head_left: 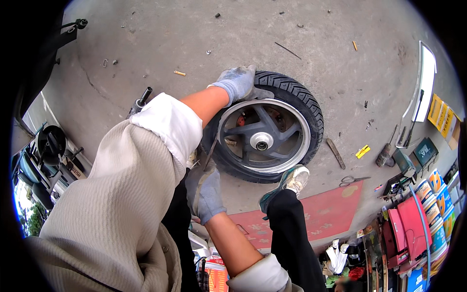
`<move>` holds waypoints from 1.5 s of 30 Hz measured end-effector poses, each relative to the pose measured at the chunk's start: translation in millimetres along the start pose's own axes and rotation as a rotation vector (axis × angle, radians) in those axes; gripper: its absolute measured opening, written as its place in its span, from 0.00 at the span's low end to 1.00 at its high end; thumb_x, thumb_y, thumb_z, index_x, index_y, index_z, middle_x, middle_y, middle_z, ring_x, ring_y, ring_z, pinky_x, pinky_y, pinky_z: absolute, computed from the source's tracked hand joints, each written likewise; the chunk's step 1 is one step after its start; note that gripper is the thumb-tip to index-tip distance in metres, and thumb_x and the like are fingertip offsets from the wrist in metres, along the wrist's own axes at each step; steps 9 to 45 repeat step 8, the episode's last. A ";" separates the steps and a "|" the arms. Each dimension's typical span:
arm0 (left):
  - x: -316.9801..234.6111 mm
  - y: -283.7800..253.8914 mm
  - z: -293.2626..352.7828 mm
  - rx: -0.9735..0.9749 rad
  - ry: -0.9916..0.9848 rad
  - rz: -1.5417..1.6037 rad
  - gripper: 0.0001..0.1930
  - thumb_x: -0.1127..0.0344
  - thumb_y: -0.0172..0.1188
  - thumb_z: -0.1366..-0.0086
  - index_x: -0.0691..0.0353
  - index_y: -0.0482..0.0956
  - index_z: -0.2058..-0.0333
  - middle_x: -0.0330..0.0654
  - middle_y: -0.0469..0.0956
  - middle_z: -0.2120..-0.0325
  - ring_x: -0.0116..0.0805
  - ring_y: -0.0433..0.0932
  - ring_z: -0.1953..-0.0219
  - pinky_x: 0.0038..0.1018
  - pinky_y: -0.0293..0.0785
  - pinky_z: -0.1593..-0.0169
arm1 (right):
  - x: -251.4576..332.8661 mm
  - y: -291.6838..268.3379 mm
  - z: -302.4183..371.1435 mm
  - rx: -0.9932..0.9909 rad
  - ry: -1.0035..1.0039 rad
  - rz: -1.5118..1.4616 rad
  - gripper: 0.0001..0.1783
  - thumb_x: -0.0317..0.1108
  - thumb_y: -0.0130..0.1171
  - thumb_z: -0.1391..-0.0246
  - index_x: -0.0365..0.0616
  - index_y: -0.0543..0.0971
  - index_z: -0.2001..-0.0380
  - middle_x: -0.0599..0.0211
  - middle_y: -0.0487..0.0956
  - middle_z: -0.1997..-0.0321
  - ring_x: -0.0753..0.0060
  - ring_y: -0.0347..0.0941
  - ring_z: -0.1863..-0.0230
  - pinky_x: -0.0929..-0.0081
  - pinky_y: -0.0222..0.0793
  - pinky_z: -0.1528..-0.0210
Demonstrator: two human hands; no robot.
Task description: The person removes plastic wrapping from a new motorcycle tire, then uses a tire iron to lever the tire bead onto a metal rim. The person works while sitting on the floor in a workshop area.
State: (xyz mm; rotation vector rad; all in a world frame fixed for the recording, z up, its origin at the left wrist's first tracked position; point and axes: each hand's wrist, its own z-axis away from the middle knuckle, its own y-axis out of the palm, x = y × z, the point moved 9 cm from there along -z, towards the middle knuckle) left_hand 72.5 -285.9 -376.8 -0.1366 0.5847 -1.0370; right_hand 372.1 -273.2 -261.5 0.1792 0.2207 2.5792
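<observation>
A black motorcycle tyre (312,109) lies flat on the concrete floor, around a dark spoked wheel (256,122) with a silver rim edge. My left hand (237,83), in a grey work glove, grips the tyre's far left part, its thumb side towards the rim. Low at the wheel's near left side, my right hand (204,190), also gloved, is closed on a slim metal tyre lever (210,153). The lever's upper end reaches the left edge of the rim; part of its length is hidden by the glove. My shoe (295,181) stands against the near side of the tyre.
Right of the wheel lie a flat bar (335,153), a yellow packet (362,152) and scissors (354,180). A pink mat (321,211) covers floor nearer me. A metal air tool (140,103) is by my left sleeve. Red toolboxes (408,224) stand at lower right.
</observation>
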 end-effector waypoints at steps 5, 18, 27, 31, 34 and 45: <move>18.7 8.8 -9.8 0.025 -0.027 -0.032 0.50 0.26 0.65 0.46 0.65 0.70 0.39 0.61 0.76 0.43 0.57 0.75 0.39 0.42 0.70 0.36 | -3.3 39.4 26.3 -0.104 -0.073 0.558 0.15 0.44 0.51 0.32 0.43 0.75 0.55 0.60 0.78 0.57 0.64 0.75 0.53 0.70 0.69 0.48; 5.4 -0.1 -1.3 0.009 0.000 -0.025 0.51 0.26 0.65 0.46 0.66 0.70 0.39 0.62 0.76 0.44 0.58 0.75 0.40 0.43 0.71 0.36 | -65.6 38.4 16.4 0.015 0.095 0.086 0.31 0.49 0.63 0.41 0.43 0.70 0.42 0.54 0.74 0.43 0.65 0.71 0.42 0.71 0.63 0.37; 5.4 -0.1 -1.3 0.009 0.000 -0.025 0.51 0.26 0.65 0.46 0.66 0.70 0.39 0.62 0.76 0.44 0.58 0.75 0.40 0.43 0.71 0.36 | -65.6 38.4 16.4 0.015 0.095 0.086 0.31 0.49 0.63 0.41 0.43 0.70 0.42 0.54 0.74 0.43 0.65 0.71 0.42 0.71 0.63 0.37; 5.4 -0.1 -1.3 0.009 0.000 -0.025 0.51 0.26 0.65 0.46 0.66 0.70 0.39 0.62 0.76 0.44 0.58 0.75 0.40 0.43 0.71 0.36 | -65.6 38.4 16.4 0.015 0.095 0.086 0.31 0.49 0.63 0.41 0.43 0.70 0.42 0.54 0.74 0.43 0.65 0.71 0.42 0.71 0.63 0.37; 5.4 -0.1 -1.3 0.009 0.000 -0.025 0.51 0.26 0.65 0.46 0.66 0.70 0.39 0.62 0.76 0.44 0.58 0.75 0.40 0.43 0.71 0.36 | -65.6 38.4 16.4 0.015 0.095 0.086 0.31 0.49 0.63 0.41 0.43 0.70 0.42 0.54 0.74 0.43 0.65 0.71 0.42 0.71 0.63 0.37; 5.4 -0.1 -1.3 0.009 0.000 -0.025 0.51 0.26 0.65 0.46 0.66 0.70 0.39 0.62 0.76 0.44 0.58 0.75 0.40 0.43 0.71 0.36 | -65.6 38.4 16.4 0.015 0.095 0.086 0.31 0.49 0.63 0.41 0.43 0.70 0.42 0.54 0.74 0.43 0.65 0.71 0.42 0.71 0.63 0.37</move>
